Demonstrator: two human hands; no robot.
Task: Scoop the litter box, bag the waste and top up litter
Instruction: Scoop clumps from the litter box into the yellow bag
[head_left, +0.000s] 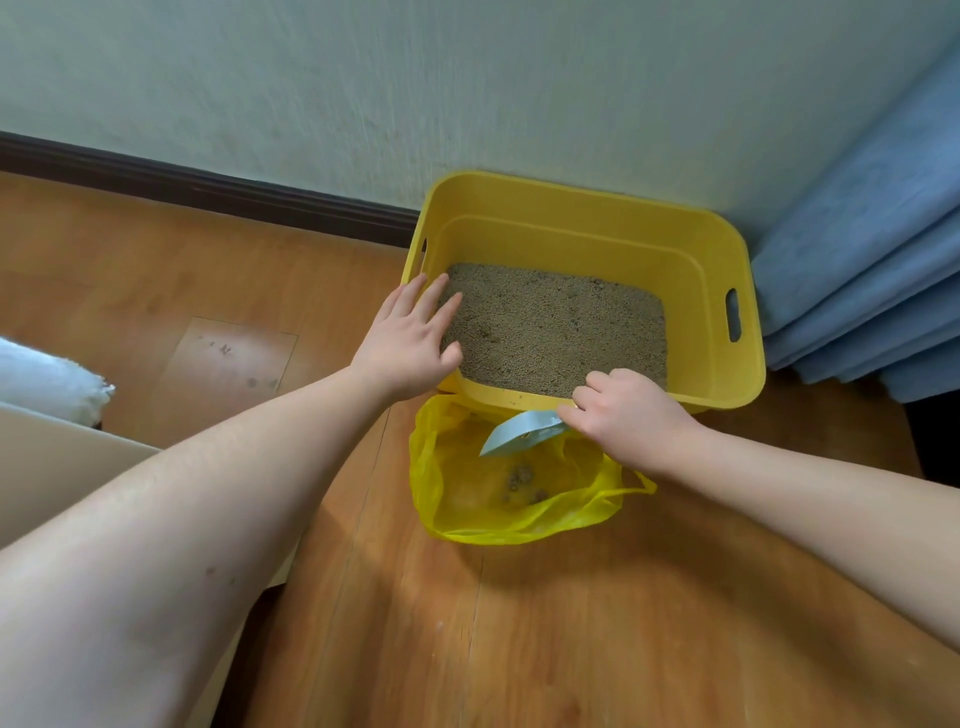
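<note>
Forearms reach in, left hand (410, 338) spread flat on the litter box (727, 374) corner, right hand (628, 415) gripping the scoop (519, 434) over the yellow bag (467, 512) just before it, whose slack mouth could spill clumps (522, 480).

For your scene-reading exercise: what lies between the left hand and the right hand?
In the head view, only litter in the yellow box lies between the left hand and right hand.
</note>
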